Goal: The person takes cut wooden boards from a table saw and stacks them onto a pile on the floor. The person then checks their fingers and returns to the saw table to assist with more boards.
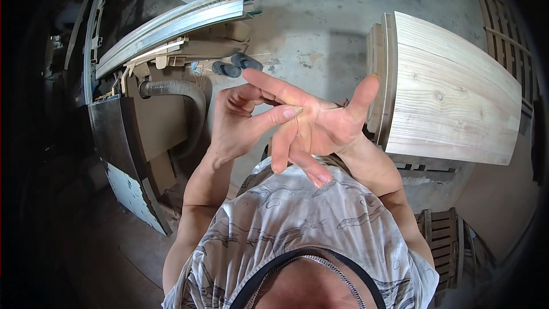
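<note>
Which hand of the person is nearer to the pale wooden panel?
Right. The right hand is to the left of the pale wooden panel; the left hand is farther left, on the other side of the right hand.

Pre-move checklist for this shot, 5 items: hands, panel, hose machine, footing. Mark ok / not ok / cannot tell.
1. Both hands in view: ok. The left hand and right hand are up in front of the chest.
2. Hands apart: not ok. The left hand's thumb touches the right hand near the base of its fingers.
3. Pale wood panel clear of the hands: ok. It lies off to the right, untouched.
4. Machine by the grey hose switched off: cannot tell from a still.
5. Footing: cannot tell. The feet are hidden; dark slippers lie on the floor beyond the left hand.
</note>
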A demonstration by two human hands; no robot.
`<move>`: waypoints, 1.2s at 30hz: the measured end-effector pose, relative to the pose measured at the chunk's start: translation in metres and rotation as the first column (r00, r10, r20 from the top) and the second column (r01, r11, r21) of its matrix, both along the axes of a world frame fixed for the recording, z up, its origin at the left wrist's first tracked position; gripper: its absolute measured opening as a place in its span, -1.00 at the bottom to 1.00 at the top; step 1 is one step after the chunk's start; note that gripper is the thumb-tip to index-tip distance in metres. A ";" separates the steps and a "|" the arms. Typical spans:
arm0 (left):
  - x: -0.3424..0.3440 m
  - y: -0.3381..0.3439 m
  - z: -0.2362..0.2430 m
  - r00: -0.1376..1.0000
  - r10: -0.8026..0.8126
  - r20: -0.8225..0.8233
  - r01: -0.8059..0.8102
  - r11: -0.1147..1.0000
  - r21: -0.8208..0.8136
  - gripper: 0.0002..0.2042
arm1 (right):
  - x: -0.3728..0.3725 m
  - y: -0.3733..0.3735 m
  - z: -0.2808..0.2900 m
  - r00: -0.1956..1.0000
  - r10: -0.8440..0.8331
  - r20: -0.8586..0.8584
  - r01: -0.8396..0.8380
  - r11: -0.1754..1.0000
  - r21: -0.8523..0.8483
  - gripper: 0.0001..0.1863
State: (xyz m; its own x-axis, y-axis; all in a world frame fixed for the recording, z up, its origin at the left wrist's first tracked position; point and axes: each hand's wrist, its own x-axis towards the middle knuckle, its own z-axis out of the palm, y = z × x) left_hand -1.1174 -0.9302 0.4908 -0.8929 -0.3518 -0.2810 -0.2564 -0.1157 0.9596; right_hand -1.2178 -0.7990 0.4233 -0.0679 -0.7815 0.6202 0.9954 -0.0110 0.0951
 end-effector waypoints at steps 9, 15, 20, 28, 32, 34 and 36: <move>-0.027 0.008 0.015 0.998 -0.045 0.040 0.041 0.995 0.095 -0.80 | -0.029 0.007 -0.003 1.000 0.008 -0.016 -0.009 0.999 -0.043 0.65; -0.036 0.001 0.018 0.990 -0.124 0.070 0.116 0.987 0.110 -0.83 | -0.045 0.010 0.004 0.996 -0.061 -0.061 0.063 0.998 0.026 0.61; -0.044 -0.006 0.016 0.984 -0.177 0.025 0.175 0.981 0.088 -0.81 | -0.051 0.011 0.008 0.997 -0.028 -0.069 0.037 0.992 0.124 0.69; -0.042 -0.025 0.025 0.946 -0.324 0.020 0.324 0.939 -0.115 -0.79 | -0.050 0.007 0.018 0.753 -0.280 -0.595 0.385 0.921 0.055 0.80; -0.034 -0.019 0.032 0.967 -0.194 -0.167 0.160 0.968 -0.194 -0.79 | -0.035 0.010 0.029 0.714 -0.233 -0.660 0.521 0.806 0.280 0.90; -0.029 -0.017 0.036 0.954 -0.244 -0.175 0.115 0.834 -0.539 -0.73 | -0.027 0.007 0.032 0.737 -0.338 -0.585 0.534 0.822 0.199 0.87; -0.023 -0.014 0.039 0.959 -0.206 -0.195 0.038 0.775 -0.631 -0.71 | -0.018 0.004 0.036 0.735 -0.345 -0.583 0.548 0.809 0.213 0.84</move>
